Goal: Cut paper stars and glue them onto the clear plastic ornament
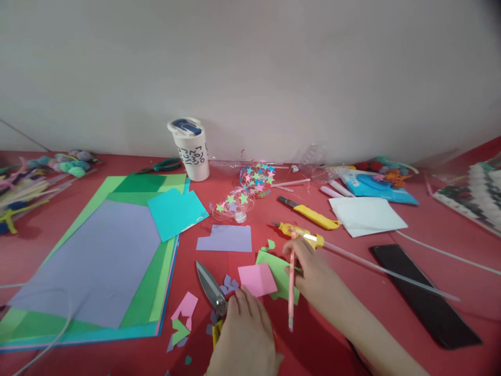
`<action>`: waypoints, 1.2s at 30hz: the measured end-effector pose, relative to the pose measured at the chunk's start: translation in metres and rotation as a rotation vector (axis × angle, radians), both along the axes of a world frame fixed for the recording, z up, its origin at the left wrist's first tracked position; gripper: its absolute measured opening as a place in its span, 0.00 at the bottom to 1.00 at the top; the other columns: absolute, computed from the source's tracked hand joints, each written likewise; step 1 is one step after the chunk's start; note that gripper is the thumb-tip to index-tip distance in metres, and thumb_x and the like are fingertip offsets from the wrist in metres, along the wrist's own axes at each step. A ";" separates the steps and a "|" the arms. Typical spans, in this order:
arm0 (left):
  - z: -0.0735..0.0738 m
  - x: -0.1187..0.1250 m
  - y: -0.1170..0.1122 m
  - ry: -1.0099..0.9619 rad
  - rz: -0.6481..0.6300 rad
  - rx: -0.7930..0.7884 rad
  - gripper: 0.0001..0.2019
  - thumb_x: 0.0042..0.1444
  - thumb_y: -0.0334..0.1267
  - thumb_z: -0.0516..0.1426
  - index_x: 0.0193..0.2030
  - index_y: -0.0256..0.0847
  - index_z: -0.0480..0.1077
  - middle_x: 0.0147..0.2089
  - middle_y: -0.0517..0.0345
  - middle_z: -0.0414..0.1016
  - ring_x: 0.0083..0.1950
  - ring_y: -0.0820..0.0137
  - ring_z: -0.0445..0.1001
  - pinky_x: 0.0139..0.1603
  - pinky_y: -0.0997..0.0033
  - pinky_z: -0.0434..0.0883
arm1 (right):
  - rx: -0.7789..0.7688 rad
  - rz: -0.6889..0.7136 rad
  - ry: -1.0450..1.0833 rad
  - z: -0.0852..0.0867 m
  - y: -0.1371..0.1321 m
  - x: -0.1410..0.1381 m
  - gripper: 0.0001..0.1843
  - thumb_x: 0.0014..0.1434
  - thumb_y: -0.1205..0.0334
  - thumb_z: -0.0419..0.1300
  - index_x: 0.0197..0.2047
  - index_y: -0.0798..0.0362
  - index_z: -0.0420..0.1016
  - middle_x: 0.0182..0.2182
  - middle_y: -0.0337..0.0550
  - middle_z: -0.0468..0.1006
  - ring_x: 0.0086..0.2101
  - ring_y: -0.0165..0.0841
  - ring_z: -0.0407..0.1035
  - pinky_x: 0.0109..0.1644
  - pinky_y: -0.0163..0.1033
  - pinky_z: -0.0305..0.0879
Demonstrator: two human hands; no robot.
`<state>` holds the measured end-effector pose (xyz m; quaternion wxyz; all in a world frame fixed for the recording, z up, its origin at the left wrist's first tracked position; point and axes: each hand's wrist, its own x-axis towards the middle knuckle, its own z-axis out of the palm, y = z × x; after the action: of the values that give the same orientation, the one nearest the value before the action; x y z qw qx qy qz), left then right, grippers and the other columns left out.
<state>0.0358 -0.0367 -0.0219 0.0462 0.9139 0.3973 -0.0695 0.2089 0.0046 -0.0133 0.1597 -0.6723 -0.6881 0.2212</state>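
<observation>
My right hand [307,266] is closed around a pink pencil [291,292], its eraser end towards me. The hand is above a green paper piece [277,269], which a pink paper square [258,279] partly covers. Palm down at the bottom middle, my left hand [245,337] has its fingers stretched forward, their tips by the pink square. Partly under and beside it lie scissors [211,287] with a yellow handle; the hand hides most of the handle. Pink, green and purple paper scraps [183,318] lie left of the scissors.
Large coloured sheets [94,261] are stacked left. A white cup [191,151] stands behind, near star-filled clear balls [256,177]. To the right are a yellow cutter [317,215], a glue gun [299,232] with a clear stick, white paper [368,214] and a black phone [425,295].
</observation>
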 end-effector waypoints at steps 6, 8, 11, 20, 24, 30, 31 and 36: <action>-0.012 -0.005 0.006 -0.053 -0.061 -0.020 0.33 0.54 0.55 0.54 0.53 0.24 0.70 0.53 0.22 0.71 0.52 0.42 0.73 0.45 0.49 0.71 | 0.028 0.059 0.042 -0.005 0.002 0.000 0.14 0.46 0.80 0.51 0.31 0.49 0.61 0.29 0.39 0.70 0.29 0.34 0.67 0.30 0.36 0.63; -0.012 -0.004 0.006 -0.054 -0.078 -0.023 0.33 0.54 0.56 0.55 0.53 0.24 0.71 0.52 0.22 0.72 0.51 0.42 0.73 0.44 0.49 0.71 | 0.068 0.057 0.049 -0.004 0.002 0.000 0.12 0.49 0.77 0.53 0.33 0.50 0.63 0.32 0.42 0.72 0.32 0.38 0.68 0.33 0.40 0.64; -0.010 0.000 0.004 -0.031 -0.037 0.001 0.33 0.52 0.56 0.56 0.52 0.26 0.72 0.51 0.23 0.72 0.51 0.43 0.74 0.45 0.51 0.71 | 0.136 0.046 0.079 0.003 0.007 -0.001 0.06 0.56 0.70 0.53 0.36 0.49 0.63 0.35 0.45 0.73 0.36 0.41 0.68 0.36 0.43 0.64; -0.011 0.006 -0.001 -0.047 0.037 0.097 0.20 0.54 0.41 0.58 0.49 0.28 0.75 0.49 0.30 0.76 0.48 0.46 0.76 0.45 0.52 0.71 | 0.195 -0.093 0.126 0.019 0.079 -0.037 0.09 0.58 0.61 0.57 0.40 0.49 0.59 0.29 0.38 0.72 0.28 0.35 0.70 0.30 0.37 0.64; -0.017 0.007 -0.001 -0.066 0.036 0.143 0.16 0.52 0.27 0.55 0.47 0.30 0.76 0.47 0.33 0.78 0.47 0.49 0.76 0.43 0.54 0.71 | 0.108 -0.155 0.065 0.003 0.096 -0.048 0.17 0.56 0.58 0.63 0.44 0.56 0.65 0.31 0.43 0.75 0.30 0.39 0.72 0.31 0.42 0.67; -0.020 0.008 0.000 -0.054 0.018 0.144 0.16 0.53 0.26 0.54 0.48 0.30 0.76 0.47 0.33 0.78 0.46 0.50 0.76 0.43 0.53 0.70 | 0.050 -0.180 0.099 -0.016 0.106 -0.055 0.16 0.64 0.60 0.57 0.54 0.55 0.68 0.49 0.47 0.73 0.42 0.37 0.72 0.44 0.48 0.71; -0.021 0.007 0.000 -0.053 0.016 0.138 0.16 0.53 0.26 0.53 0.48 0.29 0.75 0.47 0.32 0.77 0.47 0.50 0.76 0.43 0.53 0.70 | 0.046 -0.178 0.119 -0.018 0.108 -0.057 0.16 0.64 0.60 0.58 0.54 0.55 0.67 0.50 0.47 0.72 0.43 0.38 0.72 0.45 0.48 0.71; -0.025 0.007 -0.001 -0.040 -0.002 0.141 0.17 0.55 0.26 0.52 0.49 0.30 0.75 0.47 0.31 0.77 0.47 0.50 0.75 0.42 0.54 0.69 | 0.085 -0.150 0.270 -0.024 0.113 -0.057 0.16 0.64 0.60 0.57 0.54 0.54 0.68 0.50 0.47 0.72 0.43 0.38 0.72 0.45 0.48 0.71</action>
<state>0.0425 -0.0381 -0.0473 -0.0105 0.9164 0.3995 -0.0230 0.1520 0.1175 -0.0373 0.2951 -0.6788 -0.6168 0.2677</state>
